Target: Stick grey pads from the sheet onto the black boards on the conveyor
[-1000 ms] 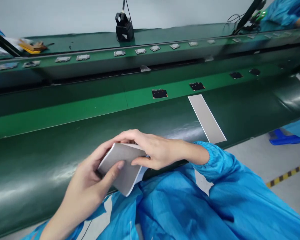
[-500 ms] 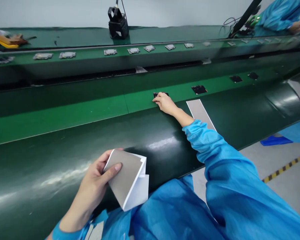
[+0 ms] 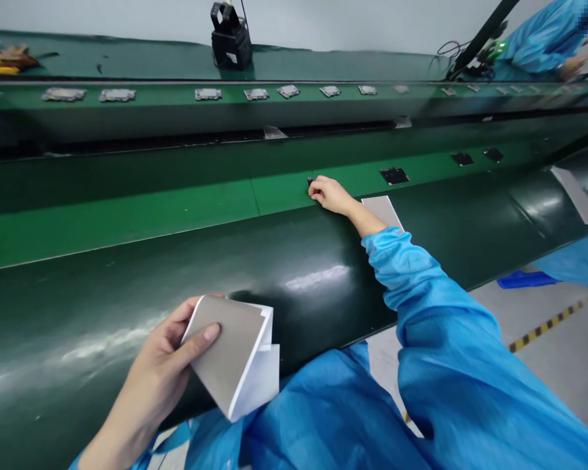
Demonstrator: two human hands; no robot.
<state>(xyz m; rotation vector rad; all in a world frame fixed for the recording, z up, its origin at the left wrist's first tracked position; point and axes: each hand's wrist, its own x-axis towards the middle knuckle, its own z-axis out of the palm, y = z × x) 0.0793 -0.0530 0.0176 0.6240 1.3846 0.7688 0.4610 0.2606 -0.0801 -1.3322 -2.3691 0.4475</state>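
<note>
Pickup step, I'd judge: right hand [image 3: 330, 195] pinching black board [image 3: 310, 182], left hand [image 3: 163, 358] clamping folded grey sheet [image 3: 230, 356]; next calls for careful lift.

the grey card [image 3: 228, 349] is folded, black board [image 3: 310, 181] mostly hidden.

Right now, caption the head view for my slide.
Left hand holds folded grey sheet; right hand partly covers dark piece on green strip.
</note>
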